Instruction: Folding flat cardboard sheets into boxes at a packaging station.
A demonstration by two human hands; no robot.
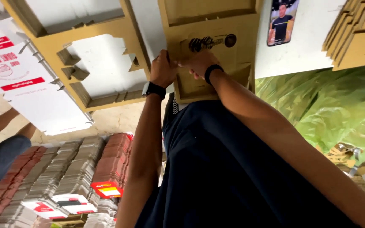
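Observation:
A flat brown cardboard box blank [216,50] with die-cut flaps lies on a white surface ahead of me. My left hand [163,67], with a dark watch on its wrist, grips the blank's left edge. My right hand [196,63], with a black band on its wrist, is curled on the blank just beside the left hand, near a dark printed mark. Both forearms reach up across my dark blue shirt [233,169].
A second brown die-cut blank [102,38] lies to the left, with white and red printed blanks [26,80] beyond it. A phone [282,21] rests on the white surface. More brown blanks [358,31], green plastic sheeting [334,105], stacks of flattened cartons [77,169] and another person's limbs [1,139] surround me.

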